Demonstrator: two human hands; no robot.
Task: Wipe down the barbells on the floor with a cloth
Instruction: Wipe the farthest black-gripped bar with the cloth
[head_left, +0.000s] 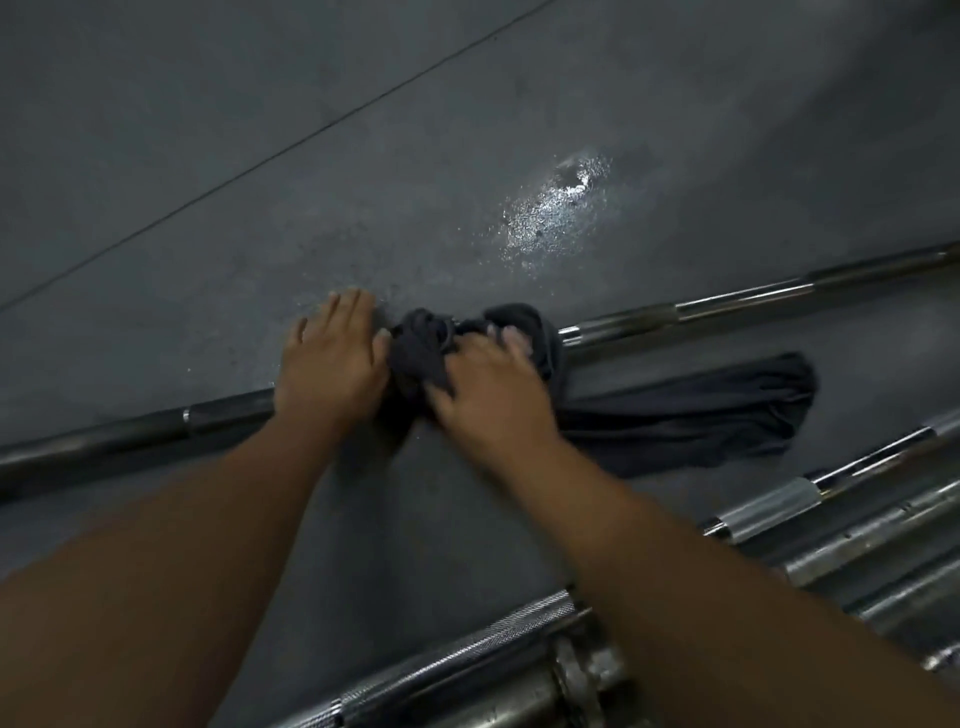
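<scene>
Currently wiping: far barbell (727, 306), dark cloth (675, 410) bunched round mid-shaft.
Left hand (332, 358): flat, fingers straight, steadying the bar.
Right hand (488, 384): fingers curled over the cloth.
Outstanding: near barbells (857, 545), seemingly unattended.
Floor (363, 182): grey, one wet patch (550, 208).

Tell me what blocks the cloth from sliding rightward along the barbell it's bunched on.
Nothing visible. The right hand grips the dark cloth on the barbell, whose shaft runs bare to the frame's right edge. The cloth's loose tail lies on the floor beside it.
</scene>
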